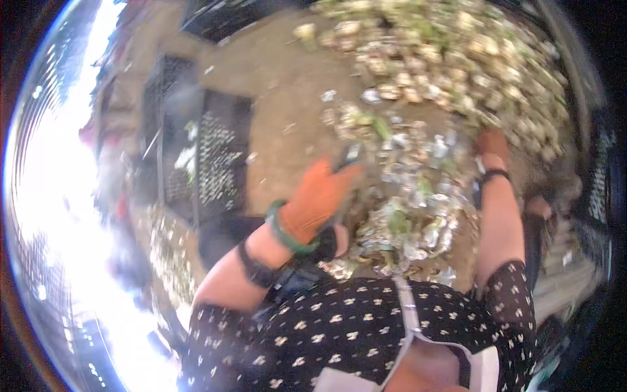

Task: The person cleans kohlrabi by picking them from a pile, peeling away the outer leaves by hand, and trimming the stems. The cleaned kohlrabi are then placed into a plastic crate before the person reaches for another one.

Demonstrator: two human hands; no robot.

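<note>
My left hand (317, 199), in an orange glove, hangs over the left edge of a heap of trimmed pale pieces and scraps (418, 215). A small dark tool (349, 157) with a light edge sticks out between its thumb and fingers; blur hides its kind. My right hand (491, 147), also in an orange glove, reaches to the near edge of a big pile of whitish bulbs (470, 62) with green bits, which look like garlic. Its fingers are smeared and partly hidden, so any hold on a bulb cannot be made out.
Dark plastic crates (219, 153) with slotted sides stand on the left, and another dark crate (228, 16) is at the top. Brown ground (294, 104) lies between them and the bulbs. More pale pieces (171, 251) are spread at the lower left. Strong light glares there.
</note>
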